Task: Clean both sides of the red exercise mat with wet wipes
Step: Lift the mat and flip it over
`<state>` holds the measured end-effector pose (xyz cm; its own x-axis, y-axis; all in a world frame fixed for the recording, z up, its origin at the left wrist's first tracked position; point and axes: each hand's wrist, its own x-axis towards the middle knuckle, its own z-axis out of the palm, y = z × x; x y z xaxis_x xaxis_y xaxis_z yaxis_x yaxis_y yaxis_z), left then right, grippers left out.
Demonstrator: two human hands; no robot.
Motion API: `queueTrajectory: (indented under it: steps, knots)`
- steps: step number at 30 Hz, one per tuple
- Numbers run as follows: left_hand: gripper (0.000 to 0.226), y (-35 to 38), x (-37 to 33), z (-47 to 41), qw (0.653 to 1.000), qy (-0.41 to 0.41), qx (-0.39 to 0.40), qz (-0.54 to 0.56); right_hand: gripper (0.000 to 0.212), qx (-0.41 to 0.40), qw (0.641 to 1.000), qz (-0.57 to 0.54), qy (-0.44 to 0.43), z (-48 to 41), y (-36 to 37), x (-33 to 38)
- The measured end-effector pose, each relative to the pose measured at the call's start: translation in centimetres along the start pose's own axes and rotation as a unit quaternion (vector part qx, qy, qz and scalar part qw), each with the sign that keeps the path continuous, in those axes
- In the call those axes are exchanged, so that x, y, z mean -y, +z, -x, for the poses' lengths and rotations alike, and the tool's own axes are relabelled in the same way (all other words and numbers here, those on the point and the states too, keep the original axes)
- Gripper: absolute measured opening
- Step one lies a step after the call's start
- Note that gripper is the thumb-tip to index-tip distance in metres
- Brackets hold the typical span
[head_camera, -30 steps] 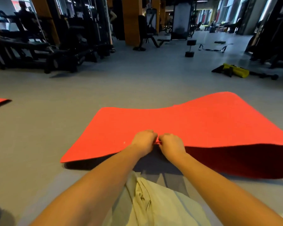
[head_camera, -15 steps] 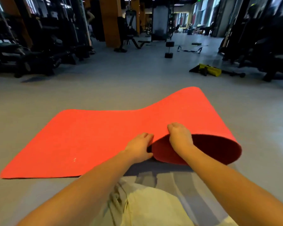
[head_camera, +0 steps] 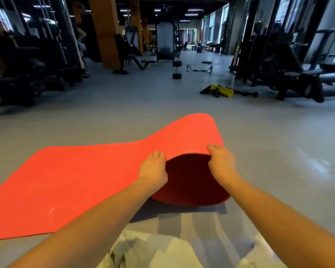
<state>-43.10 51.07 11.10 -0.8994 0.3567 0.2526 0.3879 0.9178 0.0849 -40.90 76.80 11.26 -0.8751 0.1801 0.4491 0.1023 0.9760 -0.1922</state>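
My left grip (head_camera: 153,169) holds the mat (head_camera: 85,180) at its near edge, just where the sheet starts to rise. The fingers (head_camera: 157,154) lie curled over the top face, and the thumb is out of my sight below. My right grip (head_camera: 221,161) holds the same edge a little further right and higher. Its fingers also hook over the top face, and the palm is turned to the underside. Both pinch the mat, and the two are apart with the lifted edge arching between them.

The mat's left part lies flat on the floor (head_camera: 269,161), bright red side up, with a small pale speck (head_camera: 51,209) near its near edge. Its right part is raised and bowed over into an open hollow. There I see the dark red underside (head_camera: 188,178), and the lowest stretch of the curl touches the floor. The far right corner (head_camera: 201,120) stands up off the ground.

Below my forearms is pale cloth (head_camera: 162,250), blurred.

Well beyond the mat a dumbbell (head_camera: 177,69) stands on end. Near it lie strap handles (head_camera: 199,69). To the right of those a yellow and black bundle (head_camera: 221,90) lies on the floor. Dark machines (head_camera: 27,74) line the left side, a bench (head_camera: 298,78) and frames line the right, and an orange pillar (head_camera: 104,31) rises at the back left.
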Motion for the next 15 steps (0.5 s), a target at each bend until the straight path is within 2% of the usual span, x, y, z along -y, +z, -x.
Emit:
queueTrajectory:
  steps: [3, 5, 6, 9, 12, 15]
  knots:
    - [0.043, -1.1, -5.2, -1.7, 0.992, 0.086, -0.083, 0.029, 0.061, -0.050, 0.991, -0.069, -0.099, 0.3, -0.2, 2.7]
    - [0.041, -1.9, -6.5, -2.5, 0.991, 0.102, -0.088, 0.015, 0.062, -0.086, 0.981, -0.106, -0.141, 1.0, 0.0, 2.7]
    - [0.040, -2.2, -6.4, -2.9, 0.991, 0.098, -0.086, -0.002, 0.067, -0.082, 0.982, -0.119, -0.120, 1.3, 0.3, 1.8]
    - [0.046, -3.1, -4.6, -3.9, 0.992, 0.072, -0.098, -0.020, 0.080, -0.031, 0.986, -0.156, 0.043, 2.6, 0.8, -1.9]
    - [0.046, -3.5, -3.7, -3.8, 0.990, 0.093, -0.105, -0.030, 0.057, 0.052, 0.984, -0.115, 0.125, 3.3, -1.0, -2.9]
    - [0.048, -2.9, -5.3, -3.4, 0.992, 0.063, -0.108, 0.006, 0.033, 0.050, 0.990, -0.038, 0.125, -0.3, -5.8, -2.7]
